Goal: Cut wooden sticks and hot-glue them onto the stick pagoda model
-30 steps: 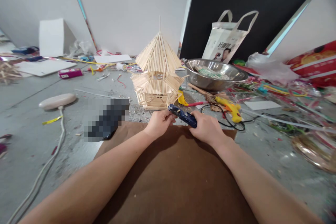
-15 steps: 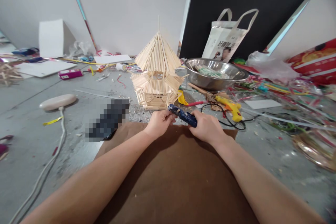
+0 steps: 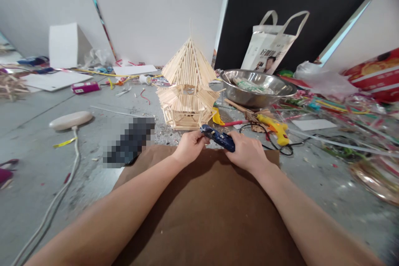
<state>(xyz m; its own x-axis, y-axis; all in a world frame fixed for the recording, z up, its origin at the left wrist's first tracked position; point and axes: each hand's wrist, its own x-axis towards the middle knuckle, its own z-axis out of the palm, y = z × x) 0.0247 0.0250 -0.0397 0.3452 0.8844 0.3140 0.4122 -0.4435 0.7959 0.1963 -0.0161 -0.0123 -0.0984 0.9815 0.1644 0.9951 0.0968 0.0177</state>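
Note:
My right hand (image 3: 248, 151) is wrapped round the near end of a dark blue hand tool (image 3: 218, 137) with pale specks on it. The tool's exact kind does not show. Its far end reaches the fingertips of my left hand (image 3: 190, 146), which are pinched together; whatever lies between them is too small or hidden to name. Just beyond both hands a pagoda-like model of thin wooden sticks (image 3: 189, 99) stands upright on the floor, with a pointed roof over a wider lower tier.
Right of the model are a steel bowl (image 3: 262, 99), a yellow glue gun (image 3: 277, 129) with a black cord, and a white bag (image 3: 269, 45). A blurred phone-like dark object (image 3: 131, 139) and a white corded device (image 3: 71, 120) lie left. Brown cloth (image 3: 212, 208) spreads below my arms.
The view has turned very slightly left. Both hands hold nearly the same pose on the dark blue tool, and the stick model stands as before.

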